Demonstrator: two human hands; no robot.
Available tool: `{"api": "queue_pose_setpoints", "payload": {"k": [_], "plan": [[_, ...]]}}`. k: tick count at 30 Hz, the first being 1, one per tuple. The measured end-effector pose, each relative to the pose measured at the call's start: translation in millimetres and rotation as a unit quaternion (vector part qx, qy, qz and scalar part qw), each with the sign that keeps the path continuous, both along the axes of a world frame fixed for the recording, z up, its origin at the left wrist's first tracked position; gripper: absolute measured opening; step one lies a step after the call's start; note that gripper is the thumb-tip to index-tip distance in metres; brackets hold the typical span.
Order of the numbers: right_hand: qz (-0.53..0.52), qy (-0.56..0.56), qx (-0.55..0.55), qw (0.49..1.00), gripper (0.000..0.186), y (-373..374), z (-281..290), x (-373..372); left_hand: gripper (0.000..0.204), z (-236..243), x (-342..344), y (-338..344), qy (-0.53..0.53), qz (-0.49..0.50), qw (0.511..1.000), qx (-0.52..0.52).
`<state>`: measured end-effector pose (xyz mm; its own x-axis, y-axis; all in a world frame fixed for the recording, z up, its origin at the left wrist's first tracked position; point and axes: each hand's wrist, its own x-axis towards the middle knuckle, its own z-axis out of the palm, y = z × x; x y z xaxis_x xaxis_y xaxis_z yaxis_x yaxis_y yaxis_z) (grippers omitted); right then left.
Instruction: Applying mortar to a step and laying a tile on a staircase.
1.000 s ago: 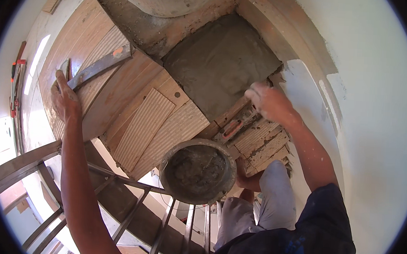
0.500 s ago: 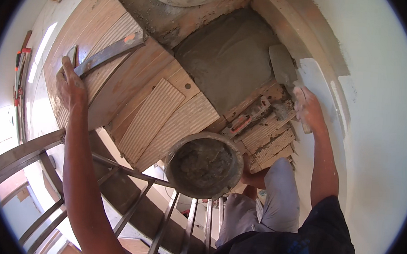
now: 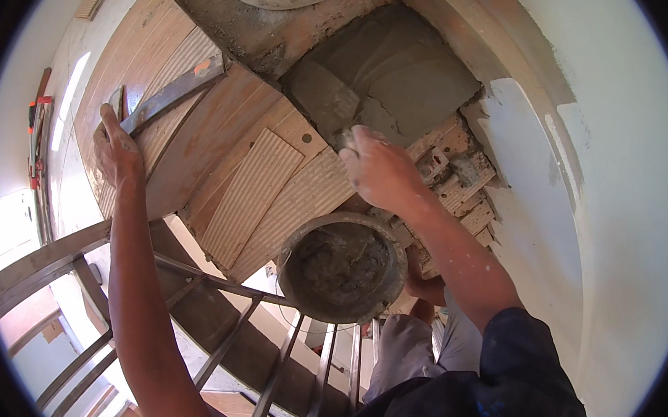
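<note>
Two hands [image 3: 119, 153] [image 3: 382, 173], one mortar bucket [image 3: 342, 266], perhaps one trowel [image 3: 325, 101].

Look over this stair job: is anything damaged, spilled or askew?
Yes. Beside the right hand, the brick edge below the wet mortar is broken and ragged, with crumbs on it. A metal bar lies slanted across the boards under the left hand.

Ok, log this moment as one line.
left hand: on long metal straightedge | right hand: spreading grey wet mortar | round mortar bucket: below
</note>
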<state>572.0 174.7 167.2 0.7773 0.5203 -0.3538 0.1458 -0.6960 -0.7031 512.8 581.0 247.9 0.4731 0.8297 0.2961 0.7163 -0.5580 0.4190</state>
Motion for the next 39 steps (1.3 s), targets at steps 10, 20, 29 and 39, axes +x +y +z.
{"api": "queue_pose_setpoints", "payload": {"k": [10,20,29,39], "plan": [[0.095,-0.109,-0.076,0.987,0.025,48.7,25.7,0.2,0.093,1.3,2.9,-4.6,-0.015,0.012,1.000,0.008],[0.055,0.006,-0.155,0.986,0.028,-21.5,63.9,-61.1,0.098,-0.4,-0.1,-5.3,-0.013,0.015,1.000,-0.012],[-0.023,-0.055,-0.054,0.997,0.039,-49.9,44.2,-54.5,0.089,-4.2,-6.8,-4.5,0.028,-0.041,0.997,0.059],[0.037,-0.011,-0.101,0.994,0.044,-16.1,8.6,-40.1,0.100,-1.3,2.2,-0.2,-0.007,0.030,1.000,-0.005]]}}
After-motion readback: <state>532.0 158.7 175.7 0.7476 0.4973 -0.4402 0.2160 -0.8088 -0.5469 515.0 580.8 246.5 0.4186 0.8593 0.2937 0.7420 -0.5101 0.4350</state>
